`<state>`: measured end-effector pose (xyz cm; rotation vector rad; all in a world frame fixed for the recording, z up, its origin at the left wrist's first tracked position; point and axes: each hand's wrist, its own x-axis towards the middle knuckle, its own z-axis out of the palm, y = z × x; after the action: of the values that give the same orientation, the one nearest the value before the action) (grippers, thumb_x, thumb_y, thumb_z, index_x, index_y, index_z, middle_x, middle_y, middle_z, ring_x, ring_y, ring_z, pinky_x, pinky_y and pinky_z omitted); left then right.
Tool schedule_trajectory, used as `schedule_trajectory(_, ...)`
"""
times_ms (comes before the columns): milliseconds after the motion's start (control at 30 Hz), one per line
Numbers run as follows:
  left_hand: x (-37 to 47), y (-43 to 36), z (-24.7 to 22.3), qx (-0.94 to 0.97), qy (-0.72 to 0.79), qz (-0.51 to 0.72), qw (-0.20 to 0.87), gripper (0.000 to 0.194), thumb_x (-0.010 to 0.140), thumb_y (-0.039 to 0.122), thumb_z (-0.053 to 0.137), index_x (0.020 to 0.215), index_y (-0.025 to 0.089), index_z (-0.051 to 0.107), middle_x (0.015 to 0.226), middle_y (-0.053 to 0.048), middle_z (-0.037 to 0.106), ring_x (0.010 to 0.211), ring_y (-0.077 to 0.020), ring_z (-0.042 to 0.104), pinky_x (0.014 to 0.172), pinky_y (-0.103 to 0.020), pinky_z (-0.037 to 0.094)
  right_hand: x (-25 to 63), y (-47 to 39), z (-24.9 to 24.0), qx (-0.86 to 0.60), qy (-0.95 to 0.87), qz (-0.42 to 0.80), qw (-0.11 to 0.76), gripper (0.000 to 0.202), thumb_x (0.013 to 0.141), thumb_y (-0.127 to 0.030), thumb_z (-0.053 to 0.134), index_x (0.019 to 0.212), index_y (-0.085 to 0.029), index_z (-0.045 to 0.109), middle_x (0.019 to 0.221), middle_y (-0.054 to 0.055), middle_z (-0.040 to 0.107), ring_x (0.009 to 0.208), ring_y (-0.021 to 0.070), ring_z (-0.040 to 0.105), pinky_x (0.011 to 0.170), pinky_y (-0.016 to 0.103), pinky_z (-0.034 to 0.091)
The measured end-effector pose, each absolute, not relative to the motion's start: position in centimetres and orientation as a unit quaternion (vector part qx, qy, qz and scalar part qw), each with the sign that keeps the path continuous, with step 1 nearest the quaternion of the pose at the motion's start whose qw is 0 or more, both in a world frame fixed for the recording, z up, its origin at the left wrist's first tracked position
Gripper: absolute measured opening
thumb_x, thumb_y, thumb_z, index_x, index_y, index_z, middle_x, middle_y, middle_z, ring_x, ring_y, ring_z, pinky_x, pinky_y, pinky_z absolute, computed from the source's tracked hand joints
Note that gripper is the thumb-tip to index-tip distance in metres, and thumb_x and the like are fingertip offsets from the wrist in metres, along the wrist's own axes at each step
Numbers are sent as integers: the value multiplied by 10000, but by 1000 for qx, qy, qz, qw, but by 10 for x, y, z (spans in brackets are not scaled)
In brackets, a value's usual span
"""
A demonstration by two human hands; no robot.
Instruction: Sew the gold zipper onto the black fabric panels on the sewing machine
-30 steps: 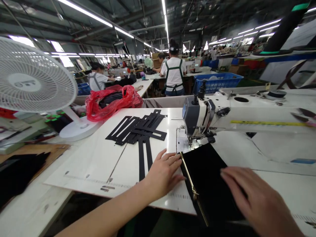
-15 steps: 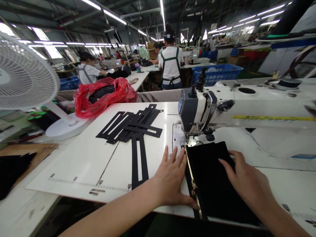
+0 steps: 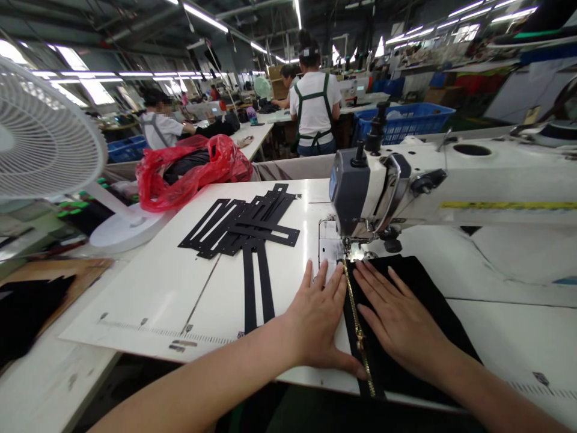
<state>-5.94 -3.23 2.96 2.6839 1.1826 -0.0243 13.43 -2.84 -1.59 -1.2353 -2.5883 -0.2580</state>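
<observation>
Black fabric (image 3: 433, 313) lies on the white sewing table in front of the sewing machine (image 3: 374, 186). A gold zipper (image 3: 359, 334) runs along its left edge, up to the presser foot area. My left hand (image 3: 318, 325) rests with fingers spread at the zipper's left side, its thumb touching the zipper's lower part. Just right of the zipper, my right hand (image 3: 396, 313) lies flat on the fabric, fingers stretched toward the needle. Neither hand grips anything.
Black slotted pieces (image 3: 238, 225) are piled left of the machine, one reaching toward the front edge. A red plastic bag (image 3: 180, 174) and a white fan (image 3: 49, 138) stand at the left. People work beyond, near a blue basket (image 3: 406, 123).
My right hand has moved left from the fabric's right edge and now lies flat beside the zipper. The view has shifted slightly; my left hand stays by the zipper.
</observation>
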Motion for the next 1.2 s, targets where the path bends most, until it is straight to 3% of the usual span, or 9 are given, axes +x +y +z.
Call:
schedule_trajectory(267,-120,-45,42,868,479,68,110,1061,709,771,447,1438,119,37,1492,-156,123,1380,-297,44,1113,-526,13,139,-27,-16,-428,-889,-83,139,510,915,-345,317,1376,-128,346,1433,95,317,1319,223,280,1056,487,263)
schedule_trajectory(333,-149,-61,39,838,538,73,62,1109,683,779,477,1434,94,34,1486,-208,55,1373,-336,8,1090,-575,33,140,-27,-16,-421,-891,-91,142,519,915,-352,324,1380,-121,336,1433,100,315,1315,230,288,1048,496,273)
schedule_trajectory(467,-170,-104,25,852,515,6,95,1199,618,727,609,1436,100,-4,1478,-234,-18,1361,-368,-17,1075,-583,131,139,-25,-13,-414,-893,-99,145,490,913,-330,341,1358,-129,379,1402,102,376,1267,248,369,984,491,352)
schedule_trajectory(600,-159,-126,23,873,476,-42,99,1282,503,419,826,1441,166,-11,1489,-193,-46,1361,-375,-14,1075,-567,178,136,-24,-8,-403,-897,-66,172,426,917,-264,369,1316,-134,437,1371,104,426,1252,241,385,968,456,377)
schedule_trajectory(733,-164,-112,33,889,447,-23,99,1025,633,190,695,1443,233,68,1508,-114,-37,1375,-325,61,1095,-533,182,139,-30,3,-395,-881,0,259,303,910,-202,406,1156,-150,577,1248,118,521,1180,223,448,975,413,379)
schedule_trajectory(867,-176,-95,38,897,427,7,117,759,758,244,561,1425,258,197,1511,-69,98,1368,-294,157,1106,-538,167,144,-43,24,-365,-901,131,192,286,888,-220,445,1129,-260,594,1213,79,519,1158,219,456,938,411,414)
schedule_trajectory(1033,-176,-93,37,893,435,9,118,753,740,217,549,1417,276,222,1509,-53,119,1364,-291,175,1110,-535,178,142,-52,30,-347,-913,176,124,374,762,-453,637,1112,-325,607,1358,67,401,1277,331,305,963,544,357)
schedule_trajectory(1133,-173,-95,38,889,442,6,119,741,752,224,540,1418,277,221,1507,-58,129,1361,-295,186,1102,-542,190,136,-52,26,-374,-897,170,163,150,829,-339,582,943,-281,660,1232,75,487,1201,283,400,950,489,387)
schedule_trajectory(1200,-172,-95,40,888,444,2,118,721,761,238,537,1414,275,233,1505,-62,138,1361,-292,186,1099,-541,196,133,-52,24,-376,-891,172,189,142,860,-276,535,934,-264,656,1119,81,529,1097,246,477,896,432,435)
